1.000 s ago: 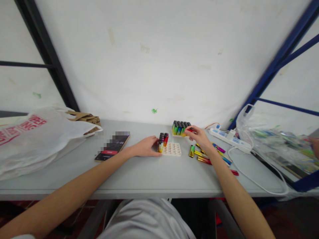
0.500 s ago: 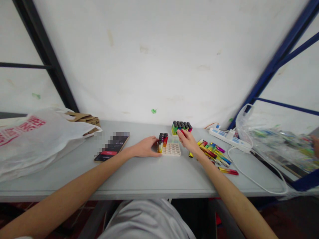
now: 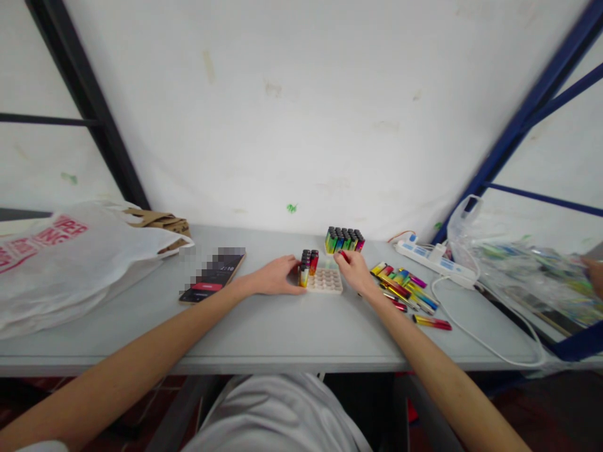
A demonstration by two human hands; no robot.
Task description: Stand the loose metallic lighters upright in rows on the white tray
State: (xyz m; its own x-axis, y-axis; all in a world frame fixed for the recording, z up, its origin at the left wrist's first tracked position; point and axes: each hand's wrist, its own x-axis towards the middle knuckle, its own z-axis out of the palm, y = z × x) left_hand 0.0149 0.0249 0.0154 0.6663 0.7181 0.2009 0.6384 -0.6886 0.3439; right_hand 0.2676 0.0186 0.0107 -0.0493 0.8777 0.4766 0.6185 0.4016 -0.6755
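Observation:
A cream tray with round holes lies on the grey table, with several colourful lighters standing in its left end. My left hand rests against the tray's left side, fingers curled beside those lighters. My right hand is at the tray's right edge, pinching a red lighter between the fingertips. A second tray full of upright lighters stands just behind. Loose lighters lie in a pile to the right of my right hand.
A phone lies left of my left hand. A white plastic bag and brown paper fill the left end. A white power strip with its cable and a clear bag sit at the right. Another person's hand shows at the right edge.
My right hand has come left from beside the full tray to the right edge of the cream tray, carrying the red lighter. My left hand has stayed put.

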